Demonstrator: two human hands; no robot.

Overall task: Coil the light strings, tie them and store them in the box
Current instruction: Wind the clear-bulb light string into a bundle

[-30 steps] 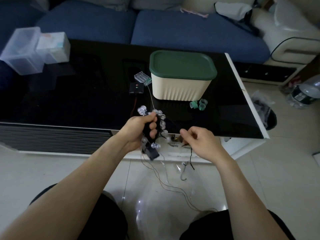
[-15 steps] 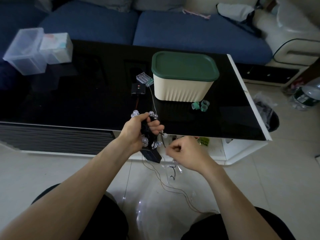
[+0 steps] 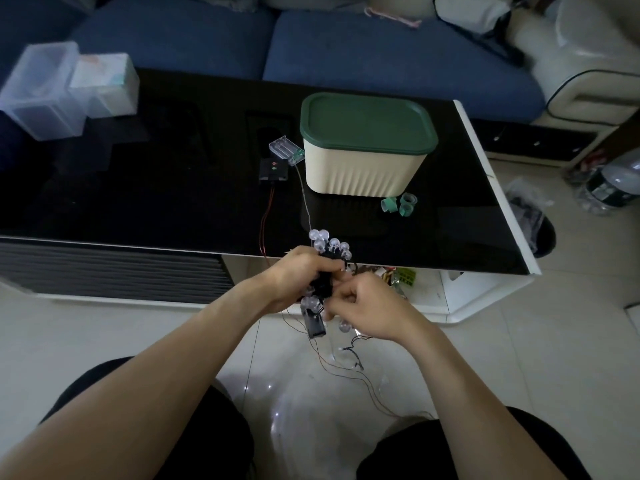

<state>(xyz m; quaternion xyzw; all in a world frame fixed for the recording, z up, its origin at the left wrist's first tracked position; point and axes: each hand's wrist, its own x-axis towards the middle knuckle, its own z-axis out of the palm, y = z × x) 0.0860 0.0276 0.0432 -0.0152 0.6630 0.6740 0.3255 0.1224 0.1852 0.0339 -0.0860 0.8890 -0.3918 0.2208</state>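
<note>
Head view | left hand (image 3: 294, 275) grips floppy clear-bulb light string (image 3: 327, 245) | right hand (image 3: 363, 306) pinches its thin wire | hold the bundle's middle, bulbs break

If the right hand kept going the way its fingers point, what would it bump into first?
Almost at once, the coiled light string it is already pinching, and right behind that the left hand gripping the bundle. The fingers point left, toward that hand; depth is hard to judge.

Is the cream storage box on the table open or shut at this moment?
Shut. The green lid sits flat over the whole top of the cream box, with no gap showing along its rim.
</note>
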